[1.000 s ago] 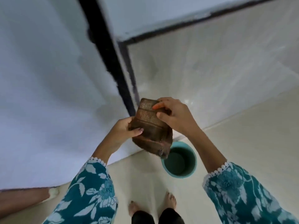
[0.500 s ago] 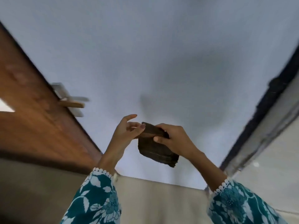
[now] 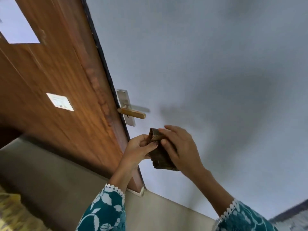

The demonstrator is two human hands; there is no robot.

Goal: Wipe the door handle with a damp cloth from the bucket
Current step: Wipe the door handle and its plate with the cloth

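A folded dark brown cloth (image 3: pixel 159 153) is held between both hands, a little below the door handle. My left hand (image 3: pixel 139 148) pinches its left edge with thumb and fingers. My right hand (image 3: pixel 180 150) lies over its right side and grips it. The door handle (image 3: pixel 132 113), a tan lever on a silver plate (image 3: pixel 124 99), sticks out from the edge of the brown wooden door (image 3: pixel 55 90) just above the cloth. The hands do not touch the handle. The bucket is out of view.
A pale grey wall (image 3: pixel 216 64) fills the right side behind the hands. A white square plate (image 3: pixel 60 102) sits on the door face. Pale floor (image 3: pixel 50 180) lies at lower left, with a yellowish patterned thing (image 3: pixel 10 212) in the corner.
The view has swung left from the bucket and floor to the door. Both hands have carried the cloth up close under the handle, and the right hand now covers more of it.
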